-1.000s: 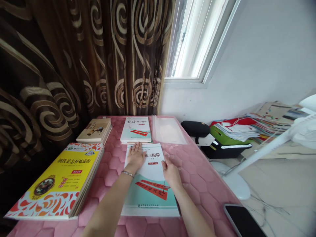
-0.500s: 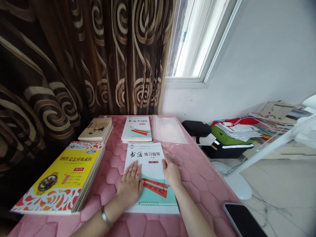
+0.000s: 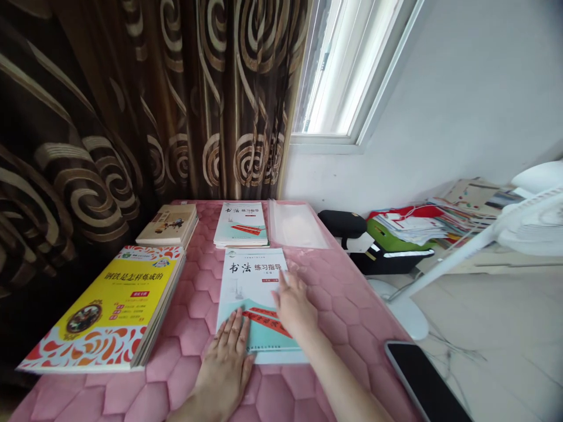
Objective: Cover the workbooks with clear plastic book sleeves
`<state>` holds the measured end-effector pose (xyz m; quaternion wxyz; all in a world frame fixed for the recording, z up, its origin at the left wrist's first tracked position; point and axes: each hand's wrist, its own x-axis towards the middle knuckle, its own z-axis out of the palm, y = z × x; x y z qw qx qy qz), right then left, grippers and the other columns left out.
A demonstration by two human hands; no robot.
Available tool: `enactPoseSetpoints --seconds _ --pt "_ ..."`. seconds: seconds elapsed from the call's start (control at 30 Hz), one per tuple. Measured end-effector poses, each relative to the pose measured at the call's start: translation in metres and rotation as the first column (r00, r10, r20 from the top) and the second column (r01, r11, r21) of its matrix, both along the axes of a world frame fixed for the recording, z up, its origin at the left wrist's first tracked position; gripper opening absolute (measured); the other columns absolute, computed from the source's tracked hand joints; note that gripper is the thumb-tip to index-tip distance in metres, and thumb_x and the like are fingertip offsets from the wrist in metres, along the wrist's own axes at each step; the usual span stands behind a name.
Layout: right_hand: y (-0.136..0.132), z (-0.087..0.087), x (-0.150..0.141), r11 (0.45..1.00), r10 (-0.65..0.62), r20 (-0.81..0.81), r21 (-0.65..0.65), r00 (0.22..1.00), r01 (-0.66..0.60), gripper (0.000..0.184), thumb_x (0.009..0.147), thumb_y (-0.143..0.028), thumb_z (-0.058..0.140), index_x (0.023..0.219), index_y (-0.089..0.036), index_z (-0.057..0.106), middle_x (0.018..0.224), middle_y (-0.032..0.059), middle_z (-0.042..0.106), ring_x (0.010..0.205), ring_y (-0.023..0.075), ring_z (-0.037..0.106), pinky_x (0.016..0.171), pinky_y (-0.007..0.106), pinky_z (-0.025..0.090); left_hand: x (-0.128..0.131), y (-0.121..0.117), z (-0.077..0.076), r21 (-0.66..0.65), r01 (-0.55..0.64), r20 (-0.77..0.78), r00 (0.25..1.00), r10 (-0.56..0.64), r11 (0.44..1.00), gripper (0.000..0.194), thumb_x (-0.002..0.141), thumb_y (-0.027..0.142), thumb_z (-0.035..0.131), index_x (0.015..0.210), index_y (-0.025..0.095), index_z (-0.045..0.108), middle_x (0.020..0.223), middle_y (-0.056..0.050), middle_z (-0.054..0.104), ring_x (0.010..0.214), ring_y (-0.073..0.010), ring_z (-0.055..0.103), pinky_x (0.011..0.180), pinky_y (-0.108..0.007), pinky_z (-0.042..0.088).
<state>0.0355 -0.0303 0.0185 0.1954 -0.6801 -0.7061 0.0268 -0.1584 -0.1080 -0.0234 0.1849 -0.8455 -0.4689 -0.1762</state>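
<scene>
A calligraphy workbook (image 3: 240, 299) with a white and teal cover lies flat on the pink quilted table cover (image 3: 189, 340). My left hand (image 3: 226, 354) lies flat at its lower left corner, fingers stretched over the cover's edge. At the right edge of the workbook, my right hand (image 3: 292, 302) rests with its fingers extended and thumb over the cover. Neither hand grips anything. Just beyond lies a stack of matching workbooks (image 3: 241, 223). To the left are a stack of yellow-covered books (image 3: 118, 293) and a smaller stack of tan books (image 3: 167, 225).
A clear plastic sleeve (image 3: 297, 225) lies at the far right of the table. A phone (image 3: 424, 375) rests by the right edge. Beyond that edge stand a white fan (image 3: 453, 246), a black box (image 3: 396, 261) and piled papers (image 3: 470, 205). A patterned curtain (image 3: 189, 117) hangs behind.
My left hand has slid down toward the workbook's lower left corner. My right hand has shifted, its thumb now reaching over the cover. The view has turned slightly.
</scene>
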Motion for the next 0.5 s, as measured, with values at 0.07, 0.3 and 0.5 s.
enactPoseSetpoints --seconds 0.07,0.3,0.5 --pt "-0.027 -0.007 -0.022 0.971 0.238 -0.022 0.022 0.971 -0.238 0.054 0.096 -0.035 0.04 0.146 -0.013 0.04 0.153 0.0129 0.035 0.141 0.0294 0.03 0.113 0.041 0.033 -0.001 0.001 -0.002 0.028 0.02 0.007 1.0 -0.021 0.999 0.069 0.096 0.034 0.037 0.154 0.016 0.004 0.15 -0.011 0.042 0.134 -0.0224 0.044 0.105 -0.036 0.04" --pt "-0.073 -0.044 0.008 0.937 0.349 0.083 -0.037 0.934 -0.347 0.062 0.098 -0.045 0.034 0.151 -0.013 0.028 0.157 0.0104 0.021 0.145 0.0269 0.02 0.118 0.046 0.025 -0.003 0.001 -0.005 0.033 0.004 0.019 1.0 -0.005 0.999 0.066 0.095 0.032 0.037 0.154 0.018 0.011 0.151 -0.009 0.041 0.133 -0.0221 0.045 0.102 -0.035 0.042" --pt "-0.045 -0.03 0.023 0.934 0.315 0.082 -0.206 0.946 -0.293 0.063 0.099 -0.045 0.03 0.148 -0.005 0.033 0.156 0.0165 0.017 0.146 0.0303 0.015 0.117 0.051 0.022 -0.002 0.003 -0.005 0.059 0.023 0.039 0.999 -0.025 0.998 0.068 0.094 0.032 0.037 0.154 0.016 0.01 0.149 -0.011 0.044 0.131 -0.0221 0.047 0.103 -0.034 0.041"
